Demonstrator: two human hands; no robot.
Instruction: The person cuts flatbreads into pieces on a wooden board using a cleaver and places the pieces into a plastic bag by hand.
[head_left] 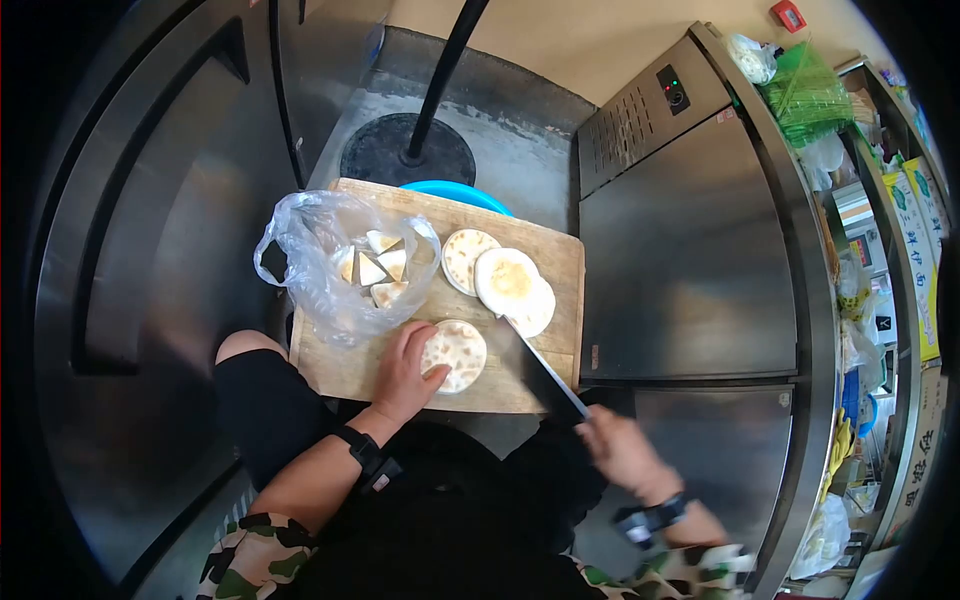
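My left hand [405, 375] is closed on the edge of a round flatbread [457, 357], which lies near the front of a wooden cutting board [540, 250]. In my right hand [622, 450] is the handle of a large knife [545, 375], slightly blurred. Its blade slants over the board's right side, with the tip by a small pile of flatbreads [508, 282]. Up and to the left of my left hand sits a clear plastic bag [345, 305], its mouth spread wide. Several cut wedges of flatbread [371, 270] show inside it.
A blue basin [462, 193] shows behind the board. Beyond it, a black round base [370, 150] carries a pole. Steel cabinets [690, 260] stand close on both sides. Shelves with bags and boxes [910, 250] line the far right.
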